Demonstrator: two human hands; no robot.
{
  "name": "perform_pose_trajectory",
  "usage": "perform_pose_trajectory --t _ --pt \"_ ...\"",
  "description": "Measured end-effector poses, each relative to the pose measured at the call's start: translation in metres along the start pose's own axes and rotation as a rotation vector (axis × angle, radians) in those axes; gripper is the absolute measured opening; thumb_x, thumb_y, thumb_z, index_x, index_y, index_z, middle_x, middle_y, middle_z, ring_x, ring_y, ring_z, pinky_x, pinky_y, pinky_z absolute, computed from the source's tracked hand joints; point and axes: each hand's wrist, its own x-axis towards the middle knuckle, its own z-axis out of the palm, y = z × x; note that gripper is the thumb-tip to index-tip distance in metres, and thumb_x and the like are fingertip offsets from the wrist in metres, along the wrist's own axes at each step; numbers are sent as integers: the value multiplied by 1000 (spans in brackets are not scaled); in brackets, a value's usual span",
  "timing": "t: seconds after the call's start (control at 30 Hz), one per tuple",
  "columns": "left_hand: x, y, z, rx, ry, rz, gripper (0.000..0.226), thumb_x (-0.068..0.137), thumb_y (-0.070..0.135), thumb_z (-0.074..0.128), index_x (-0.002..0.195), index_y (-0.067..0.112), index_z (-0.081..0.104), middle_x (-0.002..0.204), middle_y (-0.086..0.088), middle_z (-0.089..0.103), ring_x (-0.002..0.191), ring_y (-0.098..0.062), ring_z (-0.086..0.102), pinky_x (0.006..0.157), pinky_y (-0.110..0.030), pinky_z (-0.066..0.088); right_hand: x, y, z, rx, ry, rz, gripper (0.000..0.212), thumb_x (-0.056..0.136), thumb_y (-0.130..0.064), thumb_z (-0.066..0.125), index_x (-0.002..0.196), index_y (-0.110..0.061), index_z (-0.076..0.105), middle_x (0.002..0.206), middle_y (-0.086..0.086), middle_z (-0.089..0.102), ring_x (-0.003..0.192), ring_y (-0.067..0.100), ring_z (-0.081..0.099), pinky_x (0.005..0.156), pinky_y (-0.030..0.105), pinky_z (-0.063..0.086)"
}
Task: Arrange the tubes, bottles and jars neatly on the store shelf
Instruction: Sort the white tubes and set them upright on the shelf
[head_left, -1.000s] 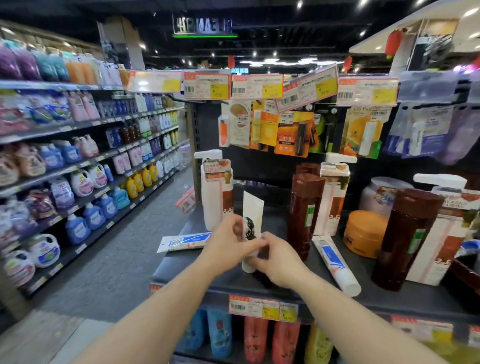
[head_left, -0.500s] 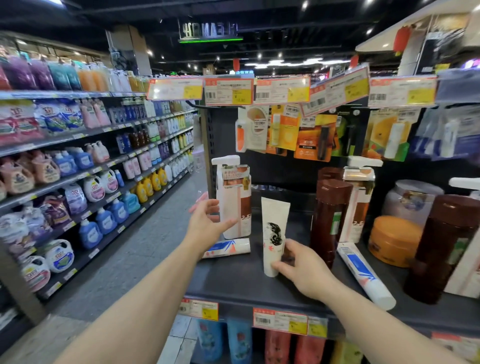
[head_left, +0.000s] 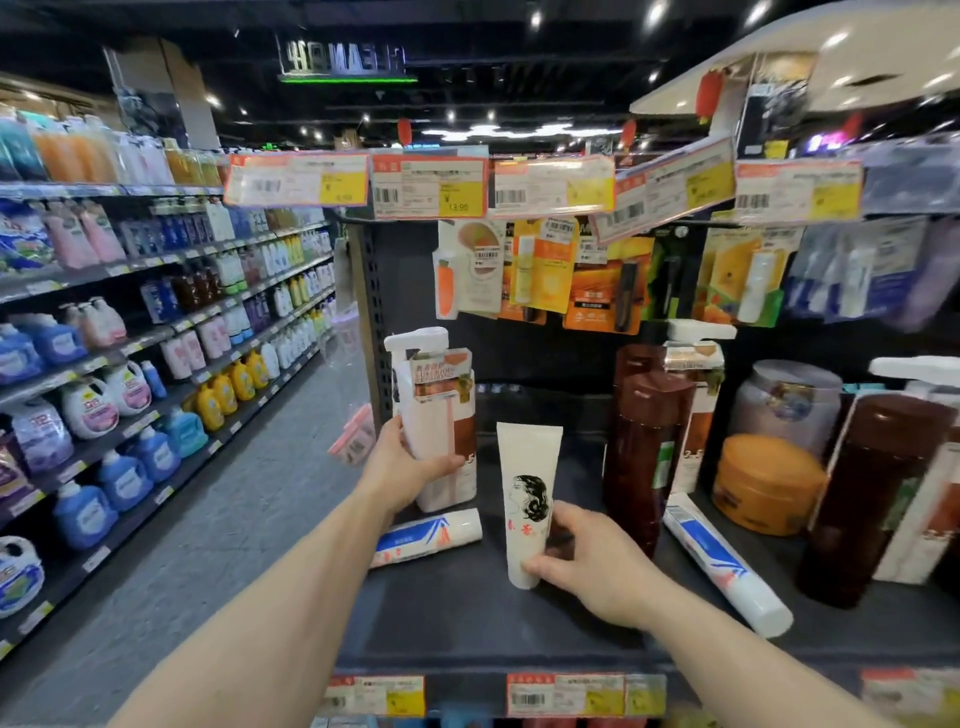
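A white tube with a black portrait (head_left: 527, 488) stands upright on its cap on the dark shelf (head_left: 457, 623). My right hand (head_left: 587, 564) grips its lower end. My left hand (head_left: 408, 465) holds a white pump bottle with a brown label (head_left: 441, 410) at the shelf's left side. A white and blue tube (head_left: 426, 538) lies on its side below that bottle. Another white and blue tube (head_left: 724, 564) lies at an angle to the right. Two brown bottles (head_left: 647, 452) stand upright behind it.
An orange jar (head_left: 766, 486), a clear jar (head_left: 787, 402), a large brown bottle (head_left: 872, 499) and more pump bottles fill the right side. Hanging packets and price tags (head_left: 431, 187) overhang the shelf. An aisle of detergent shelves (head_left: 130, 364) runs along the left.
My left hand let go of the portrait tube, reached left and took hold of the pump bottle. My right hand set the tube upright and still holds its base.
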Motion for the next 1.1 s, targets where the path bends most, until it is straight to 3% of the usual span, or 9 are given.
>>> perform_pose_trajectory --t 0.17,0.33,0.47,0.57,0.67,0.73,0.93,1.0,1.1 --pt "9 -1 10 -21 -42 20 97 42 40 93 125 30 43 121 4 60 116 -22 57 96 -55 50 -8 4 -4 -9 30 31 38 84 -27 71 118 -36 56 109 -20 64 92 -8 59 82 13 46" --pt "-1 18 25 -37 -83 117 68 64 19 88 117 24 46 120 3 61 111 -17 56 96 -41 49 -12 7 -7 -2 50 47 40 83 -26 72 119 -33 56 109 -17 65 91 -4 61 88 21 51" --pt "-12 29 14 14 -106 168 82 57 29 91 125 21 46 117 2 63 110 -19 59 94 -47 53 -18 2 -9 21 53 48 51 80 -27 74 125 -31 51 104 -22 61 86 -7 62 77 9 47" --pt "-25 29 -2 45 -87 185 81 59 29 91 125 20 46 113 4 63 105 -15 60 89 -40 54 -23 -2 -13 113 112 51 51 79 -30 76 123 -32 50 100 -24 61 83 -13 61 71 4 45" --pt "-40 27 -20 18 -105 192 71 61 23 89 120 20 50 110 3 65 102 -14 63 83 -37 56 -27 -8 -21 169 245 67 46 77 -47 72 116 -35 53 103 -18 63 88 -3 62 75 16 51" --pt "-50 24 -30 1 -120 186 66 60 22 90 114 24 52 110 3 66 102 -15 64 84 -41 57 -28 -13 -22 173 297 73 44 77 -49 71 115 -32 54 102 -14 62 89 3 61 79 24 53" --pt "-83 21 -41 -30 -147 228 62 60 19 89 108 29 50 110 7 64 100 -8 63 77 -30 55 -39 -30 -13 213 263 68 44 79 -44 73 114 -36 46 97 -20 59 82 -6 59 57 9 46" --pt "-95 23 -42 -37 -160 254 58 62 18 88 101 36 49 110 8 63 99 -6 61 73 -26 53 -43 -27 -12 219 286 75 55 78 -45 74 124 -33 47 107 -16 58 93 0 59 67 13 48" --pt "-115 28 -41 -44 -191 260 66 52 29 89 106 37 52 112 6 66 103 -11 63 78 -32 55 -49 -18 -17 213 352 79 62 77 -44 75 130 -29 47 112 -11 57 98 5 56 81 23 49"
